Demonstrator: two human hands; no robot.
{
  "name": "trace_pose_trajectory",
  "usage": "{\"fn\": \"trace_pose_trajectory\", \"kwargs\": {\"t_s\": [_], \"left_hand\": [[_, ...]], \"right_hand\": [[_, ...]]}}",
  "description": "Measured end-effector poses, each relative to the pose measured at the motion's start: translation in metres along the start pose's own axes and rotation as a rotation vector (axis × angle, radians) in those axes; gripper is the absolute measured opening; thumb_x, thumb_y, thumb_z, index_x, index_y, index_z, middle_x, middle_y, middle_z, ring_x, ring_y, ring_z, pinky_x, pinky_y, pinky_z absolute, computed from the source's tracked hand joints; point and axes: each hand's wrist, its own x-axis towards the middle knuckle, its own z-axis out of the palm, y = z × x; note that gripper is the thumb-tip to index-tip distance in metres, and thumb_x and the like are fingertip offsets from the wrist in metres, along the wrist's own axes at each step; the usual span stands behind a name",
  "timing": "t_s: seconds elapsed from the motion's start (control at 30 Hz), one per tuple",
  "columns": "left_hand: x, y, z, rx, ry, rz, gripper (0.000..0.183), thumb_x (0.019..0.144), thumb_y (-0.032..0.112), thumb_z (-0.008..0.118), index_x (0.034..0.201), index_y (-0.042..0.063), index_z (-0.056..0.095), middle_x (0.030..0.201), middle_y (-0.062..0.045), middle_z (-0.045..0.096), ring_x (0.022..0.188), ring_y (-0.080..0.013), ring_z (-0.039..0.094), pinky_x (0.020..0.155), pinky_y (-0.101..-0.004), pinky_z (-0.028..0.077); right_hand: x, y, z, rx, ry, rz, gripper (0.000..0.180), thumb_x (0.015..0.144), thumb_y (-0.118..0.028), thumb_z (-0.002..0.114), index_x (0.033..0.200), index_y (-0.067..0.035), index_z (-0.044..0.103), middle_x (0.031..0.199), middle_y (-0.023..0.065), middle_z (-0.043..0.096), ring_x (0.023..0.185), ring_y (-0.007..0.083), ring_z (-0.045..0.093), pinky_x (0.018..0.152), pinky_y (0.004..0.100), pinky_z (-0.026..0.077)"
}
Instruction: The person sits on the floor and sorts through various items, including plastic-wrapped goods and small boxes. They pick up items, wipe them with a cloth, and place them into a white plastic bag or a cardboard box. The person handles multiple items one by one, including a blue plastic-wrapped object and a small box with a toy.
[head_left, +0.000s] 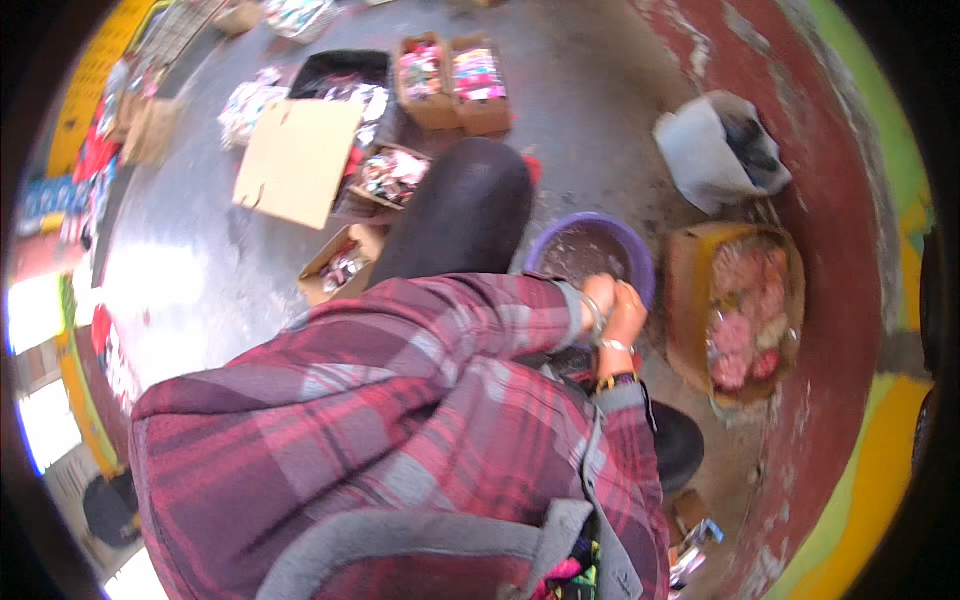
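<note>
A purple plastic basin (649, 266) stands on the floor in front of me, holding murky, greyish-brown contents. My left hand (597, 291), with a bangle at the wrist, is at the basin's near rim. Touching or nearly touching it is my right hand (627, 311), which wears a pale bracelet and darker bands. The fingers of both hands are bent and blurred, and whether anything is between them cannot be seen. Right of the basin is a cardboard box (686, 300) holding pink and red pieces in clear wrapping.
A white sack (694, 154) with dark contents stands beyond the box. Two cardboard boxes (431, 112) of colourful packets, a black container (304, 75), a cardboard flap (296, 161) and a smaller open box (315, 289) lie ahead and left. My knee (480, 187) rises beside the basin.
</note>
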Motion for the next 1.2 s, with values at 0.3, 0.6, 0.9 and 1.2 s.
{"fn": "trace_pose_trajectory", "kwargs": {"t_s": [0.3, 0.6, 0.9, 1.2], "left_hand": [[0.003, 0.026, -0.038, -1.094, -0.531, -0.089, 0.038, 0.088, 0.041, 0.046, 0.094, 0.006, 0.059, 0.088, -0.008, 0.064, 0.078, -0.0179, 0.062, 0.071, -0.0311, 0.05], [-0.027, 0.05, -0.09, -0.979, -0.607, -0.045, 0.019, 0.086, 0.015, 0.045, 0.091, 0.004, 0.06, 0.086, -0.007, 0.065, 0.074, -0.0169, 0.062, 0.069, -0.0318, 0.05], [-0.039, 0.051, -0.076, -0.768, -0.289, 0.253, 0.013, 0.086, 0.016, 0.051, 0.089, 0.003, 0.053, 0.081, -0.006, 0.059, 0.073, -0.0164, 0.058, 0.066, -0.0303, 0.049], [-0.09, 0.084, -0.144, -0.623, -0.414, 0.363, 0.02, 0.077, 0.004, 0.06, 0.093, 0.003, 0.049, 0.081, -0.004, 0.056, 0.074, -0.013, 0.056, 0.063, -0.028, 0.048]], "right_hand": [[0.013, -0.022, -0.014, 0.976, 0.022, 0.109, 0.024, 0.086, -0.019, 0.051, 0.093, 0.002, 0.06, 0.088, 0.0094, 0.062, 0.078, 0.0204, 0.058, 0.074, 0.0318, 0.046], [-0.046, -0.064, -0.066, 0.427, 0.101, 0.127, 0.027, 0.086, -0.027, 0.054, 0.103, -0.008, 0.059, 0.09, 0.0039, 0.06, 0.084, 0.0135, 0.055, 0.069, 0.029, 0.043], [-0.071, -0.093, -0.048, 0.108, -0.084, -0.022, 0.042, 0.078, -0.027, 0.064, 0.113, -0.008, 0.051, 0.099, 0.0046, 0.057, 0.084, 0.0152, 0.056, 0.066, 0.0292, 0.048], [-0.066, -0.129, -0.068, 0.032, 0.093, -0.451, 0.019, 0.079, -0.005, 0.056, 0.096, 0.0, 0.064, 0.087, 0.0041, 0.062, 0.073, 0.0095, 0.056, 0.066, 0.0217, 0.045]]}}
